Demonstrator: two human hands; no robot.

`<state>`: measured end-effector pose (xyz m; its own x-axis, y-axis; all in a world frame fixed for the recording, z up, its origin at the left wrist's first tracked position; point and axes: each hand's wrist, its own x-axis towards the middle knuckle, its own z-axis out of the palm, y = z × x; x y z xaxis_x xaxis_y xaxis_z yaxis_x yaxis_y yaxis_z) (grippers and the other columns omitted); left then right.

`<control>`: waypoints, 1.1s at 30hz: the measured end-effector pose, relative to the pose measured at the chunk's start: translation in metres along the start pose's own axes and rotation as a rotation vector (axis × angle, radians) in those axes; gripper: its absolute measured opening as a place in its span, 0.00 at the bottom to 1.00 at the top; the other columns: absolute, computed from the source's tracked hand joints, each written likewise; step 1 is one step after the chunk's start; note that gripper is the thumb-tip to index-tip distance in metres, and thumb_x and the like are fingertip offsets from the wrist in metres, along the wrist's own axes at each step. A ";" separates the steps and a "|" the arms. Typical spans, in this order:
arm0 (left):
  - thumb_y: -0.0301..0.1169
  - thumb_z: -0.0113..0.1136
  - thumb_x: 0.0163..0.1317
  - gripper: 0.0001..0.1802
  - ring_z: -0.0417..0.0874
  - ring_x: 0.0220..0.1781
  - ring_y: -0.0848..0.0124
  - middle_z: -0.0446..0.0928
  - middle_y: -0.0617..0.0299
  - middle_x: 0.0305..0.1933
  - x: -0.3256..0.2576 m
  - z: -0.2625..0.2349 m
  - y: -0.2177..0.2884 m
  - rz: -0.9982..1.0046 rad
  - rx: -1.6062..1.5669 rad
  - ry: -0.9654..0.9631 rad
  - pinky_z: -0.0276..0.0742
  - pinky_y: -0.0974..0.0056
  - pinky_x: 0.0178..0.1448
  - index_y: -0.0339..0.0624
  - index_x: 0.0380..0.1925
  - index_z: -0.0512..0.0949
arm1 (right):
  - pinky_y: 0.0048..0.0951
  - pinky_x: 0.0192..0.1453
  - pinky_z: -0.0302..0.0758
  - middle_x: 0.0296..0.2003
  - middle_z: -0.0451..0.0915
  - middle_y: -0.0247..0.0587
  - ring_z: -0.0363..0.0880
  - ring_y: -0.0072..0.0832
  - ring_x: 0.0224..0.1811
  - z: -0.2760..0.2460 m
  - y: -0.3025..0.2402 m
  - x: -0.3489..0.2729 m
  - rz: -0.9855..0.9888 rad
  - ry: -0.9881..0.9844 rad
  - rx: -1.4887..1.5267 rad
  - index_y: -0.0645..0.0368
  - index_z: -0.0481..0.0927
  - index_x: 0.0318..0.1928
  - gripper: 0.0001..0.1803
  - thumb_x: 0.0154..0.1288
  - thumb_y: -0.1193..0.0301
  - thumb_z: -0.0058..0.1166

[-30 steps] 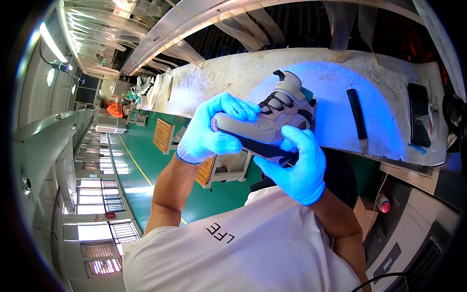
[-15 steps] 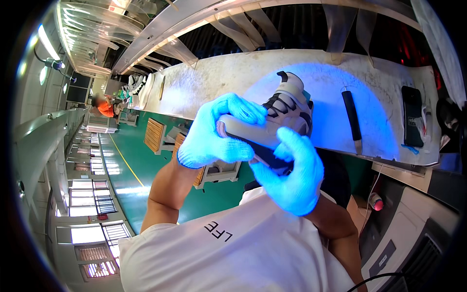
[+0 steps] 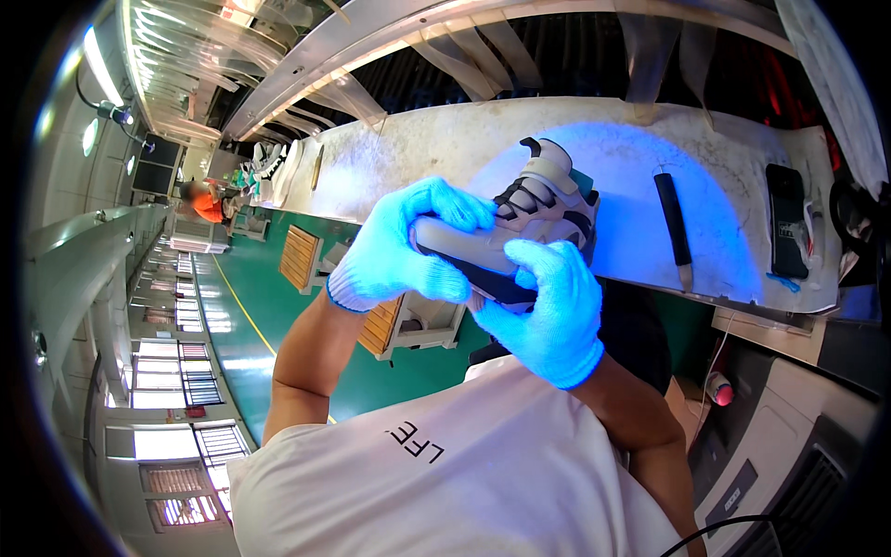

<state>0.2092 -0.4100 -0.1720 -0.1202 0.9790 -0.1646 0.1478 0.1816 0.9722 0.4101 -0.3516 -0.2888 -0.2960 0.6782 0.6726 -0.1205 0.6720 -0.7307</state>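
A grey-and-black sneaker point(image 3: 543, 206) is held between my two gloved hands, its toe toward the left and its heel to the right. My left hand point(image 3: 406, 243), in a white knit glove lit blue, wraps round the toe, fingers over the top and thumb underneath by the sole. My right hand point(image 3: 548, 311), gloved alike, grips the near side of the shoe along the sole edge, with its thumb below and bent fingers on the sidewall. The palm sides of both hands are hidden.
A pale worktable point(image 3: 418, 139) runs across under blue light. On it lie a black-handled tool point(image 3: 674, 227), a dark phone-like slab point(image 3: 786, 223) and, far left, several shoes point(image 3: 269, 167). A person in orange point(image 3: 206, 204) sits far left. Wooden-slatted benches point(image 3: 300, 260) stand on the green floor.
Both hands have shifted slightly left with the sneaker between them. My right hand has moved up and left along the sole edge. The grip of both hands stays on the shoe.
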 end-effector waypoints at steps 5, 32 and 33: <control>0.40 1.00 0.33 0.41 0.84 0.72 0.53 0.88 0.56 0.56 0.007 -0.002 -0.001 -0.005 -0.018 -0.020 0.70 0.40 0.85 0.45 0.48 0.84 | 0.42 0.38 0.83 0.41 0.81 0.41 0.84 0.43 0.39 -0.004 -0.008 -0.002 -0.037 -0.028 0.054 0.55 0.80 0.61 0.37 0.55 0.64 0.88; 0.34 0.94 0.47 0.28 0.90 0.62 0.57 0.89 0.53 0.53 0.031 -0.031 -0.004 0.065 0.044 -0.113 0.83 0.48 0.73 0.42 0.43 0.85 | 0.45 0.41 0.83 0.41 0.81 0.41 0.84 0.43 0.41 0.010 0.021 0.023 0.118 -0.068 0.046 0.53 0.80 0.56 0.39 0.49 0.54 0.91; 0.36 0.95 0.46 0.29 0.90 0.61 0.58 0.89 0.53 0.53 0.034 -0.029 0.006 0.084 0.237 -0.119 0.84 0.50 0.70 0.41 0.44 0.85 | 0.45 0.41 0.83 0.42 0.81 0.42 0.84 0.44 0.42 0.009 0.022 0.027 0.158 -0.101 0.038 0.53 0.79 0.56 0.40 0.49 0.53 0.91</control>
<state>0.1780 -0.3779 -0.1668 0.0160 0.9930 -0.1167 0.3794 0.1019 0.9196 0.3906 -0.3215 -0.2878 -0.4071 0.7397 0.5358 -0.1001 0.5469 -0.8312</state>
